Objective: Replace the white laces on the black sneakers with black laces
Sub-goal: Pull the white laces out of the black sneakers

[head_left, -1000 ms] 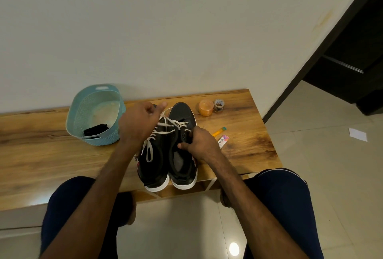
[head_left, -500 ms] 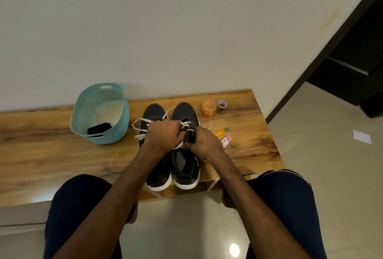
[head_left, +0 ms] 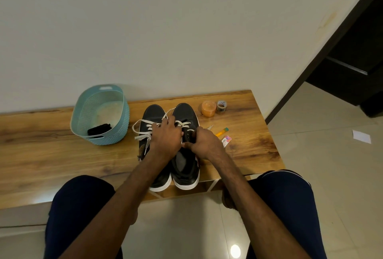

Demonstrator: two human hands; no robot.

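Two black sneakers with white soles stand side by side on the wooden bench (head_left: 51, 151), toes to the wall: the left sneaker (head_left: 152, 113) and the right sneaker (head_left: 185, 113). Loose white laces (head_left: 141, 129) trail off the left one. My left hand (head_left: 166, 139) lies over the lacing of both shoes, fingers curled into the right sneaker's white lace. My right hand (head_left: 204, 142) grips the right sneaker's upper at its right edge. A bundle of black laces (head_left: 99, 129) lies inside the teal basket (head_left: 83, 113).
An orange jar (head_left: 208, 108) and a small tape roll (head_left: 221, 105) stand behind the shoes to the right. A yellow tube with a green cap (head_left: 221, 132) and a small pink packet (head_left: 226, 140) lie right of my right hand. My knees flank the bench edge.
My left hand came down from the left sneaker's raised lace and moved right onto the right sneaker's lacing. My right hand shifted slightly forward along that shoe.
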